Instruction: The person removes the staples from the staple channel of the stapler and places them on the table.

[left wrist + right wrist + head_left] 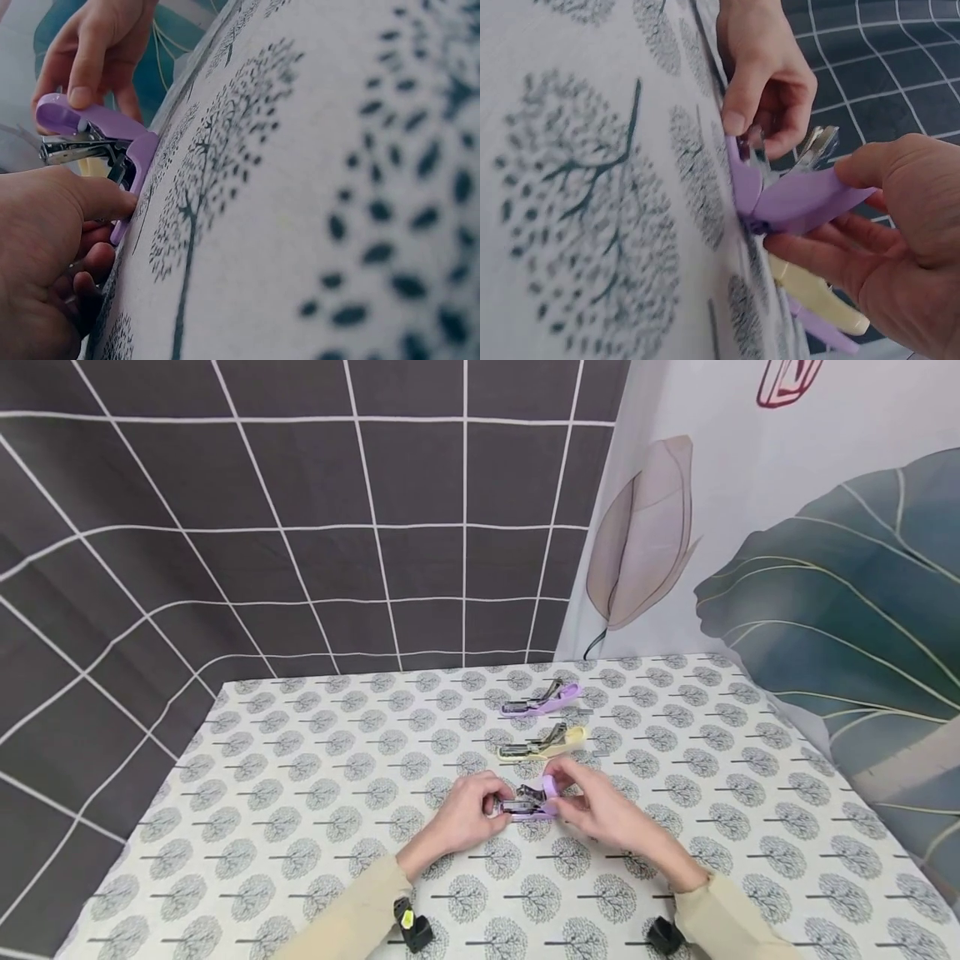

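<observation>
Purple stapler (529, 814) btwn L grip (467, 814) (pinching base (141, 159)) & R grip (600, 808) (pinching raised cover (806, 199))

The worktop (360, 843) is covered by a pale cloth (420, 910) printed with rows of grey round-crowned trees (541, 896), their dark trunks running leftward (as though the whole grove had been laid on its side). Directly on it, right of the middle, three staplers form a line from front to back, each with its top raised: the near purple stapler (534, 813), the yellow stapler (555, 746) behind it, and the far purple stapler (555, 699) nearest the back edge. A small grey strip (602, 753) lies just right of the yellow one, and another grey strip (587, 711) beside the farthest.
</observation>
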### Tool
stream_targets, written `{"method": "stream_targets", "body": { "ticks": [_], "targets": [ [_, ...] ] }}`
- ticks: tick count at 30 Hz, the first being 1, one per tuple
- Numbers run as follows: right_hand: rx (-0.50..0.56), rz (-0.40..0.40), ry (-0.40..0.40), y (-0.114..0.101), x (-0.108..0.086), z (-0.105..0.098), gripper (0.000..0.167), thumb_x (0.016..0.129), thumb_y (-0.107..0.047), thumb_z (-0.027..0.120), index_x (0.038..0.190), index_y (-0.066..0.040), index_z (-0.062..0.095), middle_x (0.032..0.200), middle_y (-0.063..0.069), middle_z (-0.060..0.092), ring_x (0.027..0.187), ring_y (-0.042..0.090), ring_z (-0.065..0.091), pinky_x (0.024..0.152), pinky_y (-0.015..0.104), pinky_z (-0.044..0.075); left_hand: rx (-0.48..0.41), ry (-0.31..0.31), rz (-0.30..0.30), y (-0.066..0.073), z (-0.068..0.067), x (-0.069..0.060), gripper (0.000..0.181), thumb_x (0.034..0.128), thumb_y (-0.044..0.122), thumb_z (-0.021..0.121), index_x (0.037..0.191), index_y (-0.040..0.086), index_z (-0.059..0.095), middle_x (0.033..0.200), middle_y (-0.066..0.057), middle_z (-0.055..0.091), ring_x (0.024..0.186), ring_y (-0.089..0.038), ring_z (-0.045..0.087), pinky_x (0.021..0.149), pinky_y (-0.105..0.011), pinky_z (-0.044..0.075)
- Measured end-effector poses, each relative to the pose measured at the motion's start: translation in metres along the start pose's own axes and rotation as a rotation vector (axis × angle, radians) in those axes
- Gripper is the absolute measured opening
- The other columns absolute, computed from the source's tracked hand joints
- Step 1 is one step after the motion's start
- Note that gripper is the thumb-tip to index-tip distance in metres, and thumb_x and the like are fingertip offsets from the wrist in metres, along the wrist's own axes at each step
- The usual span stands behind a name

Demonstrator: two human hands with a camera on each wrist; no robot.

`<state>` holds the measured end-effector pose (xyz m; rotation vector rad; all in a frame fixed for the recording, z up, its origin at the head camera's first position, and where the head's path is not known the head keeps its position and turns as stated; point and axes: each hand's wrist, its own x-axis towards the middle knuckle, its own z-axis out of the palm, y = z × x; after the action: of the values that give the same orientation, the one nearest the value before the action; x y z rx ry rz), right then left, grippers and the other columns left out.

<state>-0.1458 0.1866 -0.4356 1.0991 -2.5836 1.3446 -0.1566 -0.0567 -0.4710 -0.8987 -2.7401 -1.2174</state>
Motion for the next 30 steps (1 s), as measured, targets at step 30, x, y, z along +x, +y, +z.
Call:
{"method": "stream_targets", "body": {
  "ticks": [30],
  "targets": [
    [0.262,0.041,0.073,0.036,-0.032,-0.008,0.027,0.088,0.010,0.065,0.110,0.001,0.051,0.095,0.014,0.062,0.068,0.017,0.065,0.057,0.026,0.056,0.005,-0.004,0.020,-0.001,0.001,-0.001,0.021,0.0765,0.008,0.082,0.095,0.012,0.072,0.072,0.008,0.053,0.060,0.000,0.042,0.072,-0.027,0.038]
  ]
}}
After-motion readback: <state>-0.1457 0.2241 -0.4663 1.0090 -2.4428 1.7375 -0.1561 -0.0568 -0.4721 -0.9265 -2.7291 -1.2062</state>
